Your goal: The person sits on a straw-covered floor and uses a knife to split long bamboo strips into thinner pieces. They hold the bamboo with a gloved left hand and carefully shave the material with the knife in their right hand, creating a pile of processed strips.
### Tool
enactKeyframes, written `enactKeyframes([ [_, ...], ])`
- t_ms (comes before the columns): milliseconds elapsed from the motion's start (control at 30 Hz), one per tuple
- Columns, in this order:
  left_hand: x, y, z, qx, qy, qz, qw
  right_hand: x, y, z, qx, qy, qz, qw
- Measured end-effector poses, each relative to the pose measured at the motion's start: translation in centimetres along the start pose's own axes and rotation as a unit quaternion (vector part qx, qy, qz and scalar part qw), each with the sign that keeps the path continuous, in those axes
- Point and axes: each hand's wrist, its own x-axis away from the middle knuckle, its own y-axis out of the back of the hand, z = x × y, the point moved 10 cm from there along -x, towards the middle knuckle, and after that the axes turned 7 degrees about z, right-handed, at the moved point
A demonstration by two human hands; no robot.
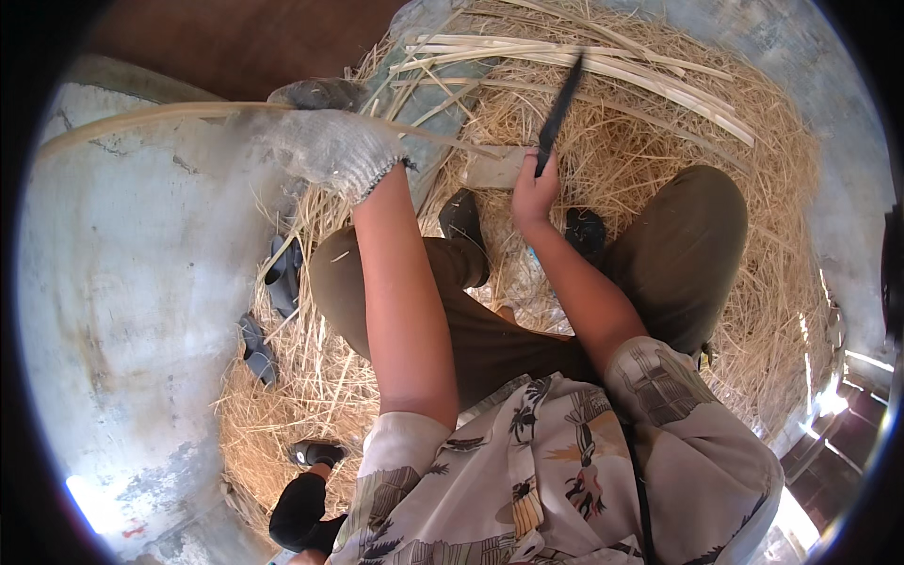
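My left hand (330, 149), in a greyish-white knitted work glove, is closed round a long, thin bamboo strip (141, 115). One part of the strip curves away to the left along the wall. Its other end runs right, toward a pale block (494, 169) in front of my feet. The glove's outer fingers are blurred by motion. My right hand (535, 193) is bare and grips a knife (561, 108) by its handle. The dark blade points up and away from me, slightly right, above the block's right end.
Split strips (612, 71) lie across a heap of shavings (772, 198) at the far side. A pale wall (122, 282) rises at left. Grey shoes (282, 273) lie beside my left knee. Another person's foot in a dark sandal (311, 453) shows at lower left.
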Motion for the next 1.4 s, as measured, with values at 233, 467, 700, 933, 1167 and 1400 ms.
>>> enactKeyframes([
  [233,4.3,-3.2,-6.6,0.254,0.219,0.111,0.936,3.4,0.0,-18.3,0.349,-0.212,0.288,0.866],
  [467,3.3,-3.6,-5.2,0.32,0.217,0.107,0.916,-2.0,1.2,-13.9,0.219,-0.184,0.119,0.951],
  [700,4.5,-4.4,-5.7,0.296,0.22,0.147,0.918,-1.6,2.1,-10.9,0.085,-0.175,-0.019,0.981],
  [933,5.1,-5.0,-5.6,0.284,0.226,0.169,0.917,4.9,1.6,-21.2,0.167,-0.459,0.205,0.848],
  [1167,5.4,-4.3,-6.0,0.279,0.227,0.185,0.915,-2.8,0.8,-9.9,-0.032,-0.137,0.009,0.99],
  [1400,4.5,-4.7,-5.6,0.297,0.214,0.159,0.917,4.6,-1.3,-20.9,0.063,-0.43,0.256,0.864],
])
